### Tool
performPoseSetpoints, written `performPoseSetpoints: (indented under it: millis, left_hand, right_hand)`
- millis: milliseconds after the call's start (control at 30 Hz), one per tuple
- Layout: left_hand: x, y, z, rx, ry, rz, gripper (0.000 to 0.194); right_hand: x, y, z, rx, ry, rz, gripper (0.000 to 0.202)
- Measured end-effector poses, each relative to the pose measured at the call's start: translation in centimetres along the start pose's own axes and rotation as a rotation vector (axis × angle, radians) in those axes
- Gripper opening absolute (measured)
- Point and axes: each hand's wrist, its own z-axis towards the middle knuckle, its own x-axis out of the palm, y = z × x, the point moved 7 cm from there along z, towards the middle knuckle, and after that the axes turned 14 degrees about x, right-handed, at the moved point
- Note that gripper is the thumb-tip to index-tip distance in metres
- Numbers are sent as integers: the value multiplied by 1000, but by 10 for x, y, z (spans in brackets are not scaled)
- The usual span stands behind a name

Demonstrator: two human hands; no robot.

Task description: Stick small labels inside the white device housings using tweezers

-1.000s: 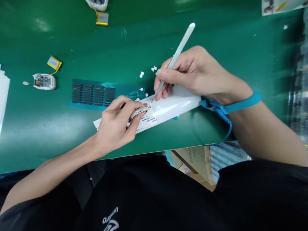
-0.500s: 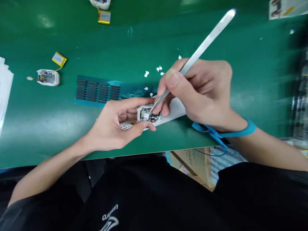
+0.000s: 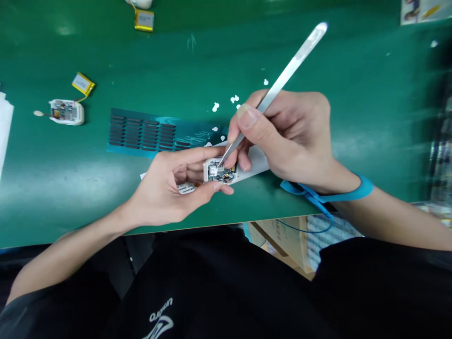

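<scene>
Between the thumb and fingers of my left hand (image 3: 173,183) sits a small white device housing (image 3: 226,179) with its circuit board facing up. My right hand (image 3: 282,127) is closed around metal tweezers (image 3: 282,80), held like a pen. The tips touch down at a small white label (image 3: 213,171) on the left part of the board; whether they pinch it I cannot tell. Beneath both hands lies a white paper strip (image 3: 257,160), partly covered. A blue strap (image 3: 346,193) circles my right wrist.
A blue sheet with rows of dark strips (image 3: 141,132) lies left of centre. Small white cut-outs (image 3: 215,107) are scattered near it. Farther left is another opened white housing (image 3: 67,112) wired to a yellow-edged battery (image 3: 83,84); a second battery (image 3: 144,20) lies at the back.
The tweezers' upper end has swung left and down a little, and my right hand has shifted slightly left. The housing remains in my left hand, with the tips still at the label.
</scene>
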Motion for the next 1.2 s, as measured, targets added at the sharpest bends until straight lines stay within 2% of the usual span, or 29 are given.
performPoseSetpoints:
  millis: [133, 233, 500, 667, 900, 1000, 1100, 1200]
  left_hand:
    - [0, 2, 0, -15, -13, 2, 34]
    - [1, 3, 0, -35, -16, -12, 34]
    - [1, 3, -1, -62, -21, -22, 30]
    - [0, 6, -4, -79, -21, 9, 34]
    - [0, 8, -6, -23, -60, -15, 34]
    - [-7, 11, -7, -94, -115, 81, 27]
    - [-18, 5, -4, -105, -156, 171, 24]
    - [-36, -17, 3, 77, -299, 176, 23]
  right_hand:
    - [1, -2, 1, 26, 28, -9, 42]
    - [0, -3, 1, 60, -6, -18, 43]
    - [0, 0, -2, 23, -58, -3, 41]
    - [0, 1, -3, -37, -61, -26, 37]
    - [2, 4, -6, -140, -78, -51, 31]
    - [4, 5, -10, -205, -148, -136, 28]
    - [-3, 11, -19, -338, -297, -172, 25]
    - [-13, 15, -24, -399, -402, -172, 30]
